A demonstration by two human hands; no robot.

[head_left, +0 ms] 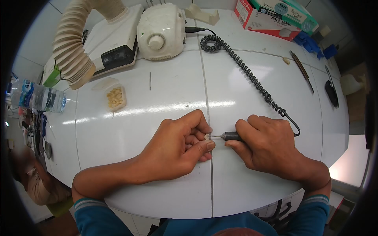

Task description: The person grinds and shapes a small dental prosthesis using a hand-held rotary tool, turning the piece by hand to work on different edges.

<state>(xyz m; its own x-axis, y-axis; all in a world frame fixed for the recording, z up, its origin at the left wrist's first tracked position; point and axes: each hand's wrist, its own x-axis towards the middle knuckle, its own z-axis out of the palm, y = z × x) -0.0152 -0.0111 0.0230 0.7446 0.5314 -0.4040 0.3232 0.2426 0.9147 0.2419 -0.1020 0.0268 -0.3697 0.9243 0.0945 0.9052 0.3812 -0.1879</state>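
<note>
Near the table's middle, my left hand (177, 143) pinches a small whitish piece (206, 136) between its fingertips. My right hand (267, 143) is wrapped round a dark rotary handpiece (232, 136), which points left. The handpiece's thin metal bit (216, 136) reaches to the small piece; whether the two touch is too small to tell. A coiled black cord (252, 72) runs from behind my right hand up to a white control unit (161, 31) with a round knob.
An open plastic box of yellowish pieces (115, 98) and a thin metal rod (150, 81) lie left. A ribbed hose (73, 47) hangs upper left, above a bottle (37, 96). Mask boxes (271, 19) and a knife-like tool (302, 70) are right. Another person (41, 181) sits far left.
</note>
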